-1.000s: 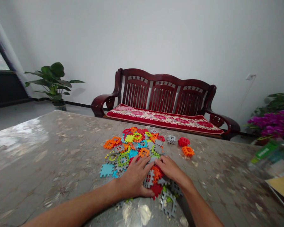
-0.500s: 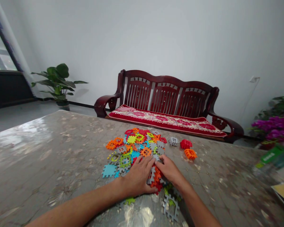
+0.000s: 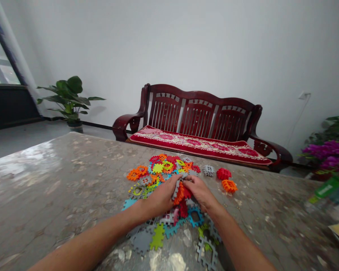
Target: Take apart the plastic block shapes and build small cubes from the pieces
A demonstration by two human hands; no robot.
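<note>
As the left hand clasps gray-and-orange pieces over the pile, the right hand grips them too.
Opposing holds probably steady them; three blocks sit right of the pile.

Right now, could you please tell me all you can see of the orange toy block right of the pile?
The orange toy block looks plastic and boxy, toothed along its edges, with openings in its top. It rests on the patterned tabletop, right of the pile, nearer than the red block. Nothing holds it; whether the blocks touch is unclear.
</note>
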